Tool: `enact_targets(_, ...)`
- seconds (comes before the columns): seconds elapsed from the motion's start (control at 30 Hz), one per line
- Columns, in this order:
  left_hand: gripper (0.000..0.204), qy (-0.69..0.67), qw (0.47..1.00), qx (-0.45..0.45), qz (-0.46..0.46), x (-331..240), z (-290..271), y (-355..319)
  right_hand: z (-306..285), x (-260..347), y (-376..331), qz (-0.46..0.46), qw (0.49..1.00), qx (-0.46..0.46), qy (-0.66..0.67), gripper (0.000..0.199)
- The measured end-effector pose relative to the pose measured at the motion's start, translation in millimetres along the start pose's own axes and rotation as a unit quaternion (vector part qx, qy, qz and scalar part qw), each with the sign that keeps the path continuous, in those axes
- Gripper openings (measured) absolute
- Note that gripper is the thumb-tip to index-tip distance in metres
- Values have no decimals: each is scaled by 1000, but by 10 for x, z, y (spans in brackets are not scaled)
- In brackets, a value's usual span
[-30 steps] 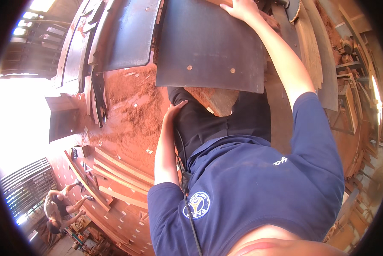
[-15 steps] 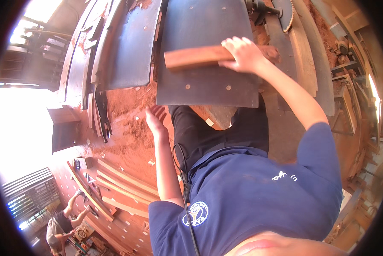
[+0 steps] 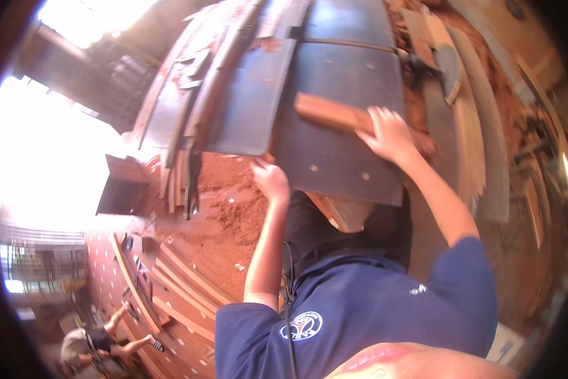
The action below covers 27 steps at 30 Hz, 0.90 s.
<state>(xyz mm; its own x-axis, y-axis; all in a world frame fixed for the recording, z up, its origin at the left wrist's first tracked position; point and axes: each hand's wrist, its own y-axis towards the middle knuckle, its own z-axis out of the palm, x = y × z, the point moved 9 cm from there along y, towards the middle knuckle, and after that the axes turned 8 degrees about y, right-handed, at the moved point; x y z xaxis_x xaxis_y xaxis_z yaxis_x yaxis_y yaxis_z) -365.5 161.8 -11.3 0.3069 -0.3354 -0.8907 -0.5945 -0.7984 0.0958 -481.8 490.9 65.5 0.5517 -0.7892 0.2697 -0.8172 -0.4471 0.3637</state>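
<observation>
A reddish-brown wooden block (image 3: 334,112) lies slantwise on a dark flat metal machine table (image 3: 334,161). My right hand (image 3: 390,136) is closed over the block toward its right end, with the thumb on the near side. Close to the near corner of a second dark metal plate (image 3: 249,104) is my left hand (image 3: 271,181). Its fingers are curled at the gap between the two metal surfaces. What they pinch there, if anything, is too blurred to make out.
Reddish sawdust (image 3: 233,218) covers the floor at left. Long boards (image 3: 189,281) lie on the lower-left floor, near another person (image 3: 97,344). A toothed curved piece (image 3: 449,72) and planks (image 3: 470,132) are at right. A dark box (image 3: 124,184) stands far left.
My left hand has risen from above the sawdust to the plate corner, its fingers going from spread to curled. The block has tilted the other way under my right hand. The whole view has shifted.
</observation>
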Motion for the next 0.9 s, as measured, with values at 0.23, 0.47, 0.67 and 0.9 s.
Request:
enact_targets(0.23, 40, 57, 996, 31, -60, -94, -39, -95, -199, 148, -203, 36, 997, 71, -6, 61)
enact_targets(0.47, 39, 73, 995, 24, -60, -171, -41, -64, 194, -1102, 1111, 179, 974, -13, -136, 62)
enact_targets(0.67, 36, 69, 995, 45, -64, -213, -2, -80, 206, -1005, 814, 122, 986, -47, -104, 58)
enact_targets(0.9, 34, 50, 995, 47, -77, -42, -21, -110, -216, 214, -481, 60, 997, 35, -36, 57)
